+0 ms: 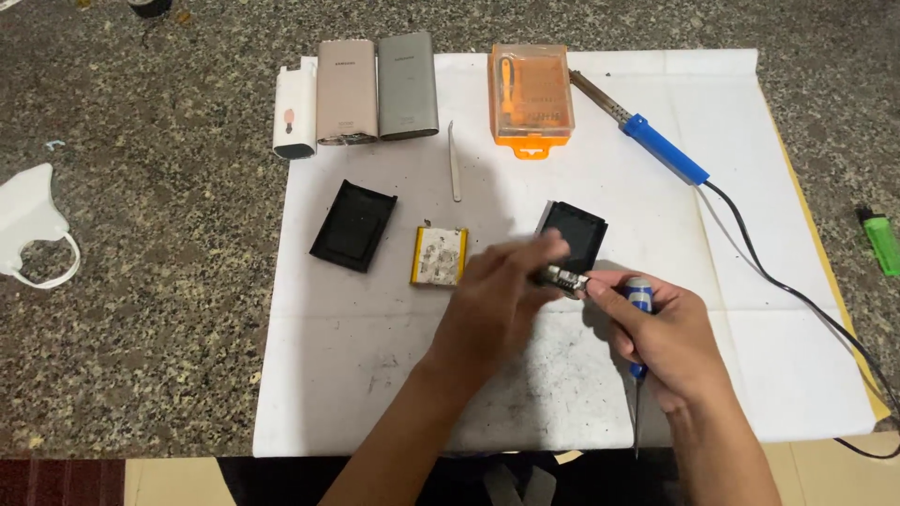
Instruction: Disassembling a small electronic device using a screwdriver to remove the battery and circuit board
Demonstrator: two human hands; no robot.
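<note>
Head view: left hand point(497, 300) pinches a small circuit module point(562, 278) beside the black case point(576, 234), just above the white sheet point(375, 375). Right hand point(670, 342) grasps a blue-handled screwdriver point(639, 309). The module looks light, stiff, fragile; hold it by its edges. Open room lies left; the soldering iron's cord point(797, 300) runs to the right.

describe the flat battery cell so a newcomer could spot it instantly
Start at the white paper sheet covering the speckled stone table. Near its centre, just left of the person's left hand, lies the flat battery cell. Unlike the black cover to its left, it is silvery with yellow side edges.
</note>
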